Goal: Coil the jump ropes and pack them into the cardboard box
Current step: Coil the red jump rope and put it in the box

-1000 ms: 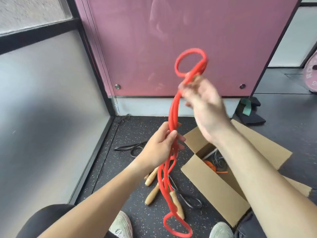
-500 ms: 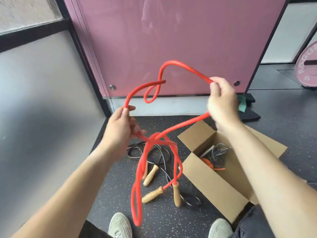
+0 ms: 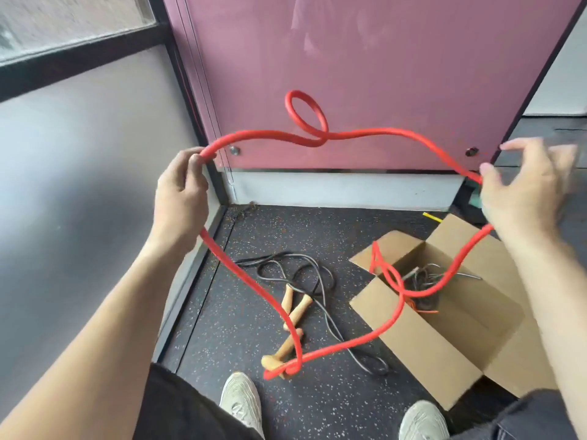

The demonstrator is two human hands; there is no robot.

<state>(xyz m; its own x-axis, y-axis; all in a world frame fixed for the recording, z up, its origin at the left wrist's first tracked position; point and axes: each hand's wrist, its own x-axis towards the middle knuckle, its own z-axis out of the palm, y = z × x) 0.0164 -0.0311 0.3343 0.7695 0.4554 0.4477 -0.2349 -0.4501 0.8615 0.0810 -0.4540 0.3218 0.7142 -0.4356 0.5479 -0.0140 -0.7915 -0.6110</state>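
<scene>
- Coiling: left hand (image 3: 181,192), 9 o'clock, fingers (image 3: 188,171) curled round rope (image 3: 374,133); right hand (image 3: 524,195), 3 o'clock, blurred, grip I cannot tell.
- Next I'd gather loops for the box (image 3: 413,350).

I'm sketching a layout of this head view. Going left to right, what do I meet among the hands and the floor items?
left hand → wooden handles → cardboard box → right hand. Left out: the red jump rope, which spans everything, and the black rope, which overlaps the handles.
</scene>
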